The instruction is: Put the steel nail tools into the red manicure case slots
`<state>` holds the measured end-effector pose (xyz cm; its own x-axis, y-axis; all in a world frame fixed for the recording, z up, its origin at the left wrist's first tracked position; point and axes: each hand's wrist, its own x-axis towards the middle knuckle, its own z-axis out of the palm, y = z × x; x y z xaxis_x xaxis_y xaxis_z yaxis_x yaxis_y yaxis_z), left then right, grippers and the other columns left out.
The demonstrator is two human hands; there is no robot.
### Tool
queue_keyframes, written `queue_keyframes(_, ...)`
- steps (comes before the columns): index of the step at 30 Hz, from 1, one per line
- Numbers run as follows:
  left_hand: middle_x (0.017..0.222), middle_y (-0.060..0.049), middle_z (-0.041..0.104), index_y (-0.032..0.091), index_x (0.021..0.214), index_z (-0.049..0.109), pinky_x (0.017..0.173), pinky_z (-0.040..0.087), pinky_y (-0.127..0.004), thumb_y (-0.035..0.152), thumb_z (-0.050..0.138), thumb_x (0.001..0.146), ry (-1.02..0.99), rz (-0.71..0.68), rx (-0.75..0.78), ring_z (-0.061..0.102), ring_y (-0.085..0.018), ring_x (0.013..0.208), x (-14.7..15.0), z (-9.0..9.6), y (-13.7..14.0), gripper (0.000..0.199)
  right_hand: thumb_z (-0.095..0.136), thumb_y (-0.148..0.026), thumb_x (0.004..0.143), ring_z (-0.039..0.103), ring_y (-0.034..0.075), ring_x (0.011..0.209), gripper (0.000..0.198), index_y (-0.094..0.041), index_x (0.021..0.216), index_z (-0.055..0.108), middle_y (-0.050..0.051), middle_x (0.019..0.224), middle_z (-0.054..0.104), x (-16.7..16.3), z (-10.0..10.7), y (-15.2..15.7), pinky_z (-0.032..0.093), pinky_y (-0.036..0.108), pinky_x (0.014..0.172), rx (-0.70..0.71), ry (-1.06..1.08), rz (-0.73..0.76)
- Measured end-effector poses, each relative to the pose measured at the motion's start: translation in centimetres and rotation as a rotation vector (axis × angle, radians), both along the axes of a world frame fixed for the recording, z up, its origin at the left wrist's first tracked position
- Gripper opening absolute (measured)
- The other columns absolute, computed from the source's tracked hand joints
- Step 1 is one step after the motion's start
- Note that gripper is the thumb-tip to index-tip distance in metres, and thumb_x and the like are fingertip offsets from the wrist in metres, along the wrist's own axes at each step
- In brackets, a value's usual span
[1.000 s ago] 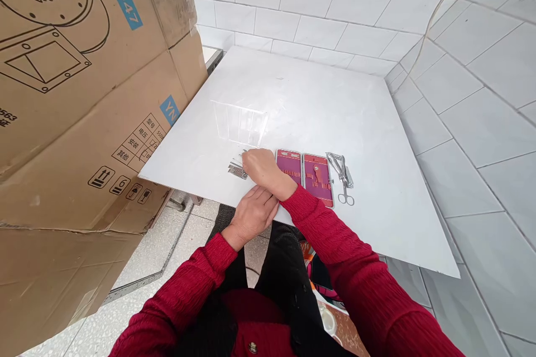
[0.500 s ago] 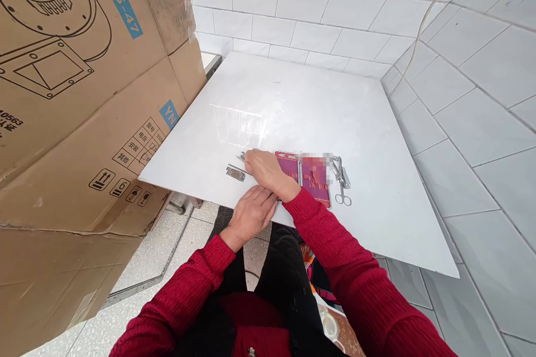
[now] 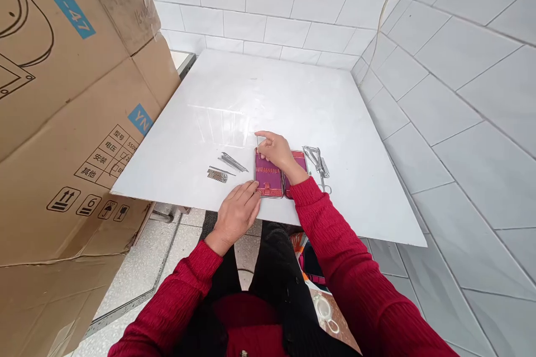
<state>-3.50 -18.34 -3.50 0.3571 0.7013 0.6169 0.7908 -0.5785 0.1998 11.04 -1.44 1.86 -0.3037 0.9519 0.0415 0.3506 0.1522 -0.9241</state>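
A red manicure case with a purple lining and elastic loops lies unfolded near the table's front edge. My left hand rests flat beside it, fingers stretched out and fingertips at its lower left corner. Over the left half of the case, my right hand pinches a thin metal manicure tool, held upright between finger and thumb; its lower part is hard to make out. Several slim metal tools lie loose to the left, near a small flat metallic piece.
Nail clippers or pliers-like metal tools and small scissors lie right of the case on the white table. A large cardboard box stands along the left; tiled walls border the back and right.
My right hand has moved from the loose tools over to the case, now with a thin tool in its pinch. The left hand stays at the case's edge. The view has shifted.
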Motion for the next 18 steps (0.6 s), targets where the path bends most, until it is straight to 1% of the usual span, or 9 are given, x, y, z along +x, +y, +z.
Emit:
queue_keyframes(3,0.136,-0.016,0.067,0.015,0.123,0.064,0.106,0.056,-0.048,0.015,0.051,0.101,0.011,-0.007,-0.002,0.063,-0.028,0.129,0.0,0.0,0.1,0.026,0.057,-0.014,0.073,0.061,0.013,0.057,0.048,-0.016,0.12,0.068,-0.007,0.059,0.062,0.5,-0.2,-0.5,0.048,0.023,0.062,0.015,-0.039,-0.028)
queue_keyframes(6,0.136,-0.016,0.067,0.015,0.123,0.063,0.106,0.056,-0.048,0.015,0.051,0.101,0.015,-0.009,0.006,0.063,-0.029,0.129,-0.1,0.1,0.1,0.026,0.057,-0.013,0.075,0.063,0.013,0.058,0.043,-0.016,0.117,0.067,-0.007,0.063,0.064,0.3,-0.4,-1.1,0.051,0.024,0.066,0.046,-0.074,-0.036)
queue_keyframes(11,0.136,-0.016,0.067,0.016,0.124,0.063,0.107,0.055,-0.049,0.015,0.052,0.1,0.007,-0.012,0.006,0.063,-0.028,0.129,0.0,0.0,0.2,0.027,0.055,-0.011,0.079,0.064,0.014,0.066,0.044,-0.014,0.121,0.067,-0.004,0.069,0.069,-0.2,-0.7,-1.6,0.052,0.027,0.076,0.14,-0.173,-0.054)
queue_keyframes(15,0.136,-0.016,0.067,0.016,0.125,0.063,0.107,0.056,-0.049,0.015,0.052,0.1,0.004,-0.013,0.008,0.063,-0.029,0.129,-0.1,-0.1,0.2,0.027,0.055,-0.01,0.079,0.066,0.016,0.072,0.049,-0.012,0.127,0.065,-0.002,0.075,0.072,-0.3,-0.6,-1.6,0.052,0.029,0.08,0.153,-0.246,-0.057)
queue_keyframes(18,0.135,-0.015,0.067,0.016,0.124,0.064,0.106,0.056,-0.049,0.015,0.052,0.1,0.003,-0.013,0.012,0.063,-0.029,0.128,-0.1,-0.1,0.3,0.027,0.054,-0.01,0.08,0.066,0.016,0.072,0.048,-0.013,0.126,0.067,-0.001,0.076,0.073,-0.2,-0.5,-1.7,0.052,0.029,0.082,0.153,-0.263,-0.042)
